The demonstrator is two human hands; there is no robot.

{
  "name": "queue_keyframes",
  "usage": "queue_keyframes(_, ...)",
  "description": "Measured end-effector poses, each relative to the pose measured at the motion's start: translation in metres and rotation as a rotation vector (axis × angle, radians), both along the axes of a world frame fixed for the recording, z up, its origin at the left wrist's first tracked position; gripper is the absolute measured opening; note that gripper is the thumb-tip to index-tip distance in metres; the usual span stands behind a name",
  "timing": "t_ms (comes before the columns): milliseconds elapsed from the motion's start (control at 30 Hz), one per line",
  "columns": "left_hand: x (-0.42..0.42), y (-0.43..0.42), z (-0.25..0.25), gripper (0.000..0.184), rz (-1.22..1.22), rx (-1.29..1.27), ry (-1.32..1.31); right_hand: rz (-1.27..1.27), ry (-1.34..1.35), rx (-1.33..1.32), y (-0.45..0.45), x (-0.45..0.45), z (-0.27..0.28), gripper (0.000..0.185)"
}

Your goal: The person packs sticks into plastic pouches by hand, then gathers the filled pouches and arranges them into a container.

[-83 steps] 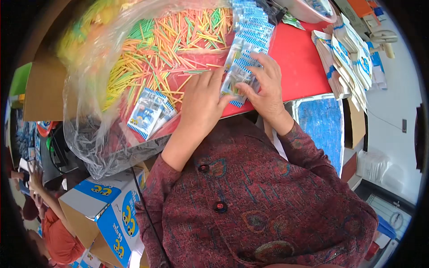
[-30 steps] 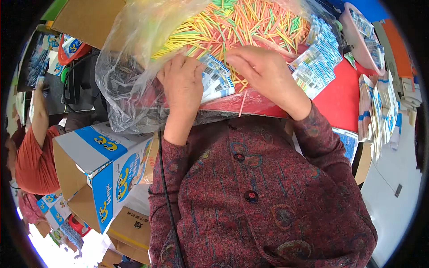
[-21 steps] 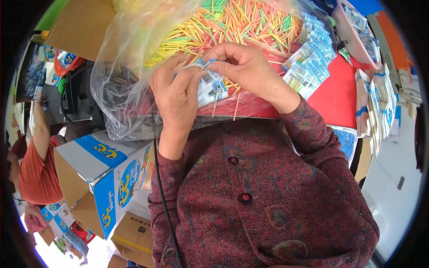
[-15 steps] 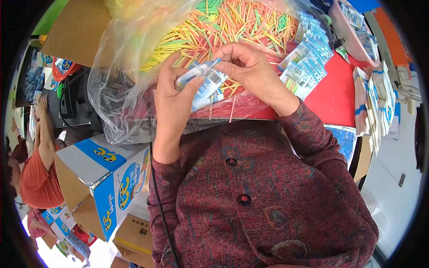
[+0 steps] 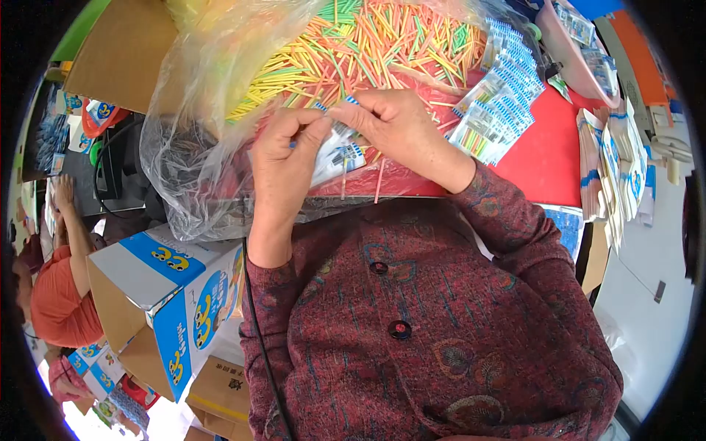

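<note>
Here, thumbs and forefingers of the left hand (image 5: 283,154) and right hand (image 5: 408,132) pinched a packet (image 5: 343,131) narrowly, on the near side of the stick pile (image 5: 386,44).
The packet sat between both hands' fingertips, neither hand clearly nearer, its long axis covered; it looked pale and shiny, with a blue-striped edge.

Past the right edge of my red table (image 5: 555,162) I saw a pale, smooth surface (image 5: 640,323); beyond the left edge, a dark tabletop (image 5: 82,189); off the near left corner, glaring white light (image 5: 163,420).
</note>
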State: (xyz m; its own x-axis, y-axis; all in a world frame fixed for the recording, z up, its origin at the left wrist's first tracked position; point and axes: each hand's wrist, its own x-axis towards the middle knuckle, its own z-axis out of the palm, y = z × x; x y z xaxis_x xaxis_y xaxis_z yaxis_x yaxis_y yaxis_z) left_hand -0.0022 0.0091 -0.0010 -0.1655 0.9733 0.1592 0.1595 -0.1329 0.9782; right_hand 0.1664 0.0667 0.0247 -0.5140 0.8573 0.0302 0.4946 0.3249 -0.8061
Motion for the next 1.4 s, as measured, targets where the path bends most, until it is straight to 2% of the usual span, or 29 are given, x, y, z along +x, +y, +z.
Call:
queue_keyframes(133,-0.003,0.002,-0.003,0.007,0.077,0.065,0.019,-0.040,0.051,0.011,0.041,0.010,0.018,0.032)
queue_keyframes(200,-0.002,0.001,-0.008,0.007,0.087,0.071,0.011,-0.103,-0.174,0.429,0.079,0.021,0.016,0.042)
queue_keyframes(233,-0.001,0.001,-0.010,0.007,0.096,0.073,0.011,-0.101,-0.178,0.433,0.093,0.020,0.014,0.042)
queue_keyframes(300,-0.001,0.000,-0.011,0.007,0.107,0.081,0.009,-0.160,-0.626,0.437,0.113,0.015,0.014,0.047)
queue_keyframes(333,-0.001,-0.001,-0.011,0.008,0.104,0.062,-0.024,-0.159,-0.628,0.442,0.118,0.012,0.013,0.047)
queue_keyframes(433,-0.002,-0.002,-0.010,0.008,0.104,0.022,-0.094,-0.136,-0.934,0.491,0.128,-0.006,0.004,0.052)
queue_keyframes(467,-0.003,-0.003,-0.009,0.008,0.108,0.015,-0.084,-0.133,-0.935,0.493,0.131,-0.012,0.001,0.052)
queue_keyframes(733,-0.003,0.000,-0.016,0.008,0.128,0.016,-0.098,-0.154,-0.767,0.498,0.155,-0.025,-0.027,0.051)
queue_keyframes(867,-0.002,0.000,-0.021,0.009,0.142,0.011,-0.090,-0.195,-0.746,0.366,0.185,-0.019,-0.063,0.049)
queue_keyframes(967,-0.002,0.000,-0.022,0.009,0.142,-0.003,-0.090,0.167,-0.769,0.569,0.192,-0.017,-0.059,0.046)
queue_keyframes(1000,-0.003,0.000,-0.022,0.009,0.137,-0.011,-0.097,0.167,-0.766,0.576,0.192,-0.015,-0.058,0.046)
queue_keyframes(1033,-0.003,0.000,-0.020,0.009,0.134,-0.019,-0.103,0.151,-0.707,0.488,0.191,-0.010,-0.058,0.043)
queue_keyframes(1100,-0.004,-0.001,-0.018,0.009,0.133,-0.026,-0.108,0.120,-0.588,0.309,0.159,-0.014,-0.025,0.038)
queue_keyframes(1133,-0.003,-0.001,-0.015,0.009,0.131,-0.036,-0.193,0.119,-0.586,0.312,0.156,-0.011,-0.027,0.038)
queue_keyframes(1200,-0.002,0.000,-0.009,0.009,0.122,-0.057,-0.365,0.127,-0.223,0.360,0.155,0.007,-0.046,0.034)
queue_keyframes(1233,-0.001,0.001,-0.007,0.009,0.120,-0.054,-0.364,0.130,-0.043,0.381,0.151,0.010,-0.045,0.032)
queue_keyframes(1267,0.000,0.002,-0.004,0.009,0.115,-0.043,-0.384,0.128,-0.043,0.383,0.148,0.011,-0.045,0.032)
queue_keyframes(1367,0.001,0.006,-0.001,0.008,0.103,-0.024,-0.424,-0.260,0.209,-0.054,0.127,0.001,-0.022,0.028)
queue_keyframes(1400,0.000,0.007,-0.001,0.007,0.107,-0.014,-0.434,-0.259,0.209,-0.057,0.129,0.003,-0.017,0.028)
